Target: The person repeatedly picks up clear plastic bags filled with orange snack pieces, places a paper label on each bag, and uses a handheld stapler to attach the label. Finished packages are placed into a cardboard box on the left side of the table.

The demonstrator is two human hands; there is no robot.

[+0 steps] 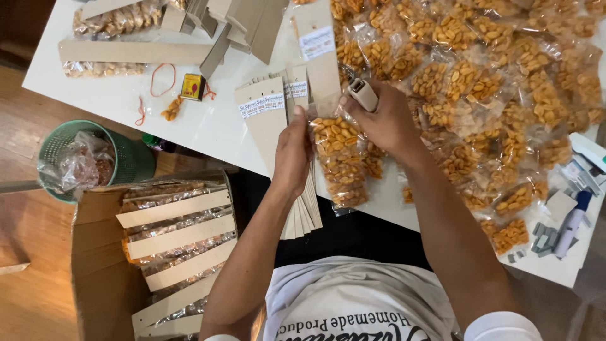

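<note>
White tabletop (208,129) carries everything. Its right half is buried under a heap of clear plastic packets of golden-brown peanuts (499,82). On the floor at my left stands an open brown cardboard box (95,265), with finished strips of packets lying flat in it.

My left hand (291,155) is closed on a fanned stack of long tan cardboard strips with white labels near the top (268,117), thumb on the front, fingers behind. I judge the grip wants to stay low on the fan so the top strip's edge stands free.

A chain of peanut packets (344,161) hangs against the strips, between my two hands and over the table edge. Best to keep the packet's plastic lip flat on the card, clear of the nuts.

My right hand (385,120) is wrapped round a small silver stapler (363,95), mouth pointing at the card. I should square it to the strip and bite plastic and card together.

Loose staples (544,239) lie at far right.
</note>
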